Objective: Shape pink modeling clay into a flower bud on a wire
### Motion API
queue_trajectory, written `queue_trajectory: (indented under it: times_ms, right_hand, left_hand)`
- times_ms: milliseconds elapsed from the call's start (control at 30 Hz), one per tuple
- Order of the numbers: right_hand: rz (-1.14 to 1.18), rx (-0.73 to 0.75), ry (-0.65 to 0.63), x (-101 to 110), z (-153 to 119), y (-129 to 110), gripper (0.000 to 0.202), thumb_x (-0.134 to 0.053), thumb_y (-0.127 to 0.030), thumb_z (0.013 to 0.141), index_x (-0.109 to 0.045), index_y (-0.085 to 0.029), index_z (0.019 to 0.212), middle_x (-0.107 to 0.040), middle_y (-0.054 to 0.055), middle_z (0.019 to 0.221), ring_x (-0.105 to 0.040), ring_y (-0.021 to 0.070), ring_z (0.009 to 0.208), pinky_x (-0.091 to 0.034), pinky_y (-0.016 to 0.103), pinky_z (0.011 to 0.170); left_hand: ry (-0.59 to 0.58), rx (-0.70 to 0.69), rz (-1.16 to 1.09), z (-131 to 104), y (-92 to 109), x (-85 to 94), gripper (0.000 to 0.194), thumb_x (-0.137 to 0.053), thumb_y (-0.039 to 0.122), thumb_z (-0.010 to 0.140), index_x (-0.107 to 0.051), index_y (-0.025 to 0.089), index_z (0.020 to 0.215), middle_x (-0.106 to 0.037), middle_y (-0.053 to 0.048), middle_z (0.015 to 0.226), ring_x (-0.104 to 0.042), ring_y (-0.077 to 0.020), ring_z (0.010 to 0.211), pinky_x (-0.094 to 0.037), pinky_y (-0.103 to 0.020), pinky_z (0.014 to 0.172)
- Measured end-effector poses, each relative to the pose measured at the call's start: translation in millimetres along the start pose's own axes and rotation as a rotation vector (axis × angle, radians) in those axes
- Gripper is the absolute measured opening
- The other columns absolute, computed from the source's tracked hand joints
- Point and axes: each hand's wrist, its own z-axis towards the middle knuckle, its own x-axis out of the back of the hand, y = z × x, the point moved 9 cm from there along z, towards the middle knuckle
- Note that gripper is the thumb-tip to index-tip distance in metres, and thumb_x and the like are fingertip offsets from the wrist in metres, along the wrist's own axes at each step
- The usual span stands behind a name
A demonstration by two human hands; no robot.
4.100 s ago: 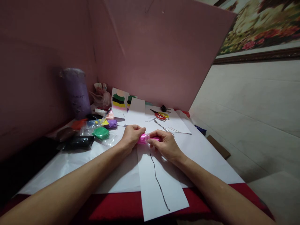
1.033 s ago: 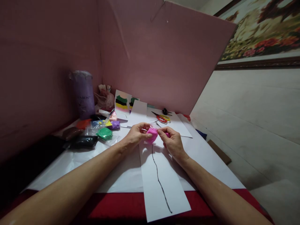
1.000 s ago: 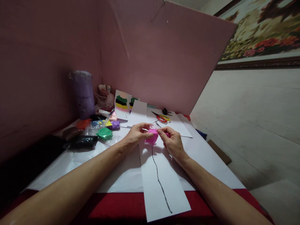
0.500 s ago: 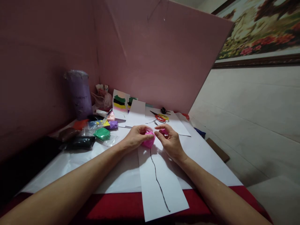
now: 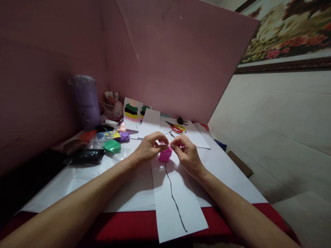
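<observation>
A lump of bright pink modelling clay sits at the top end of a white paper strip that carries a wavy black line. My left hand pinches the clay's upper left side with thumb and fingers. My right hand pinches it from the right, fingertips almost meeting the left hand's above the lump. Both forearms reach in from the bottom corners.
Bagged clay pieces lie at the left: green, purple, black, red. A purple cylinder stands by the pink board. Red-and-yellow scissors and colour-striped cards lie behind my hands. White sheets cover a red table edge.
The pink clay went from a stretched roll between my hands to a compact lump resting on the strip's top. My fingertips have drawn together above it.
</observation>
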Motion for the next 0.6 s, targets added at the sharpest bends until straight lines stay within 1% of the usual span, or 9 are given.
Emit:
queue_trajectory:
  times_ms: [100,200,267,433,600]
  right_hand:
    - [-0.021,0.016,0.002,0.8,0.4,-1.9,0.014,-0.056,-0.015,0.087,-0.057,-0.021,0.075,-0.054,0.001,0.079,-0.051,0.017,0.076,-0.04,0.029,0.065]
    - [-0.032,0.016,0.012,1.8,1.0,-1.0,0.014,-0.056,-0.015,0.087,-0.057,-0.022,0.075,-0.054,0.001,0.079,-0.051,0.0174,0.076,-0.04,0.029,0.066]
    - [-0.034,0.02,0.013,1.6,1.2,-0.5,0.013,-0.057,-0.016,0.087,-0.058,-0.022,0.075,-0.054,0.001,0.079,-0.051,0.0174,0.075,-0.04,0.03,0.066]
    - [-0.043,0.045,0.028,2.2,0.9,-3.2,0.015,-0.056,-0.016,0.085,-0.056,-0.022,0.072,-0.053,0.001,0.076,-0.05,0.0177,0.073,-0.04,0.031,0.068]
    - [-0.061,0.074,0.039,2.2,0.4,-8.8,0.016,-0.055,-0.012,0.083,-0.055,-0.022,0.07,-0.053,0.001,0.075,-0.051,0.0177,0.073,-0.04,0.031,0.069]
  left_hand:
    - [-0.055,-0.051,0.078,-0.4,3.8,-3.9,0.005,-0.068,0.015,0.071,-0.069,0.02,0.071,-0.063,-0.004,0.08,-0.058,-0.0164,0.076,-0.045,-0.027,0.066]
    - [-0.048,-0.114,0.185,-0.4,5.7,-2.8,0.01,-0.071,0.014,0.071,-0.072,0.024,0.074,-0.066,-0.004,0.081,-0.056,-0.0183,0.079,-0.044,-0.03,0.071]
    - [-0.05,-0.143,0.234,-0.3,5.1,-3.1,0.009,-0.072,0.015,0.071,-0.073,0.025,0.072,-0.068,-0.004,0.08,-0.055,-0.0192,0.079,-0.043,-0.032,0.074]
    - [-0.112,-0.152,0.294,-1.2,-0.2,-8.7,0.011,-0.071,0.016,0.071,-0.074,0.027,0.07,-0.068,-0.003,0.074,-0.056,-0.0208,0.079,-0.043,-0.034,0.078]
    - [-0.156,-0.138,0.364,-1.7,-1.1,-11.3,0.009,-0.072,0.018,0.071,-0.073,0.026,0.069,-0.068,-0.003,0.073,-0.055,-0.0213,0.081,-0.042,-0.032,0.075]
